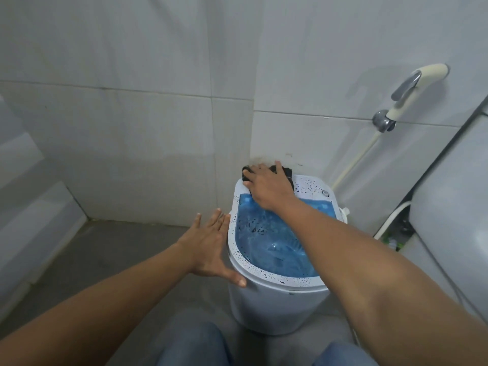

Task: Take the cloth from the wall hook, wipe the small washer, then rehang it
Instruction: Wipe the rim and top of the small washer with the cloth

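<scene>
The small washer (274, 299) is a white tub with a translucent blue lid, standing on the floor against the tiled wall. Water drops speckle its white rim. My right hand (266, 186) lies flat on a dark cloth (286, 171) at the washer's far top edge, pressing it onto the rim; most of the cloth is hidden under the hand. My left hand (211, 247) is open with fingers spread, its palm against the washer's left side and its thumb on the front rim. No wall hook is in view.
A cream bidet sprayer (412, 88) hangs in a chrome holder on the wall at the right, its hose running down behind the washer. A white toilet tank (454, 220) stands at the right. Grey floor (113, 254) spreads to the left. My knees in jeans (195, 347) show at the bottom.
</scene>
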Demonstrator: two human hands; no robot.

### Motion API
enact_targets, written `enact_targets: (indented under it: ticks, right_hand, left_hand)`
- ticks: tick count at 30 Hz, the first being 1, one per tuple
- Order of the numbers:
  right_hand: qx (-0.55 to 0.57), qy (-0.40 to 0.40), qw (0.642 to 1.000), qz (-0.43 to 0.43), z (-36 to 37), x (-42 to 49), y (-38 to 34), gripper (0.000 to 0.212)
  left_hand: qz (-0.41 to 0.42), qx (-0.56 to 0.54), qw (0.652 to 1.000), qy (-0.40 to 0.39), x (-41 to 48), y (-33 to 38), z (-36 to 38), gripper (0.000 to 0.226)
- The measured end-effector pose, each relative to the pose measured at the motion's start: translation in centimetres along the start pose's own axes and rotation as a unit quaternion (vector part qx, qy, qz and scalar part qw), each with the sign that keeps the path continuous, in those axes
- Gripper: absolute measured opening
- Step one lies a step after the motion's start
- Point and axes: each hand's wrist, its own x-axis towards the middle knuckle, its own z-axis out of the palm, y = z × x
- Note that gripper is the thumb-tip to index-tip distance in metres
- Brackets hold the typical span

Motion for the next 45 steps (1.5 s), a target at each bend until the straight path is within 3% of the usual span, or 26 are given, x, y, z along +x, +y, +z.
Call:
enact_targets:
  ticks: [5,9,12,16,19,21,23,28,37,41,45]
  right_hand:
    - [0.084,-0.027,0.992,-0.090,-0.5,1.1,-3.3,0.035]
    - [0.274,-0.095,0.956,-0.042,-1.7,-0.1,-3.8,0.032]
    - [0.363,-0.055,0.930,0.002,-4.0,-0.5,-2.7,0.036]
    - [0.230,0.078,0.969,0.040,-6.1,-0.4,0.7,0.034]
    - [0.153,0.011,0.988,0.036,-5.0,-0.7,3.0,0.037]
    - [0.159,-0.048,0.985,0.039,-3.0,-1.5,3.3,0.053]
    - [0.158,-0.041,0.985,0.051,-1.1,-2.3,3.0,0.066]
    - [0.233,-0.028,0.968,0.089,-1.8,-2.1,2.8,0.047]
    - [0.381,0.021,0.904,0.191,-3.4,-3.8,5.2,0.034]
    - [0.278,0.092,0.936,0.195,-5.7,-4.0,8.3,0.048]
    - [0.099,0.131,0.981,0.105,-6.0,-4.6,8.3,0.051]
  left_hand:
    - [-0.005,0.017,1.000,0.003,0.2,0.0,0.1,0.156]
    - [-0.015,0.029,0.999,0.001,0.1,0.3,-0.2,0.159]
    - [-0.011,0.028,1.000,0.003,0.0,0.5,-0.2,0.158]
    - [-0.011,0.025,1.000,0.001,0.3,0.4,0.0,0.160]
    - [-0.010,0.020,1.000,0.007,0.2,0.4,0.1,0.161]
    - [-0.005,0.023,1.000,0.014,0.2,0.3,0.3,0.160]
    - [-0.003,0.031,0.999,0.014,0.3,0.2,0.3,0.160]
    - [0.000,0.047,0.999,-0.001,0.1,0.2,-0.2,0.159]
    - [-0.004,0.060,0.998,-0.009,-0.2,0.3,-0.4,0.159]
    - [-0.006,0.058,0.998,-0.008,0.0,0.4,-0.5,0.160]
    - [-0.005,0.059,0.998,-0.010,0.1,0.2,-0.2,0.161]
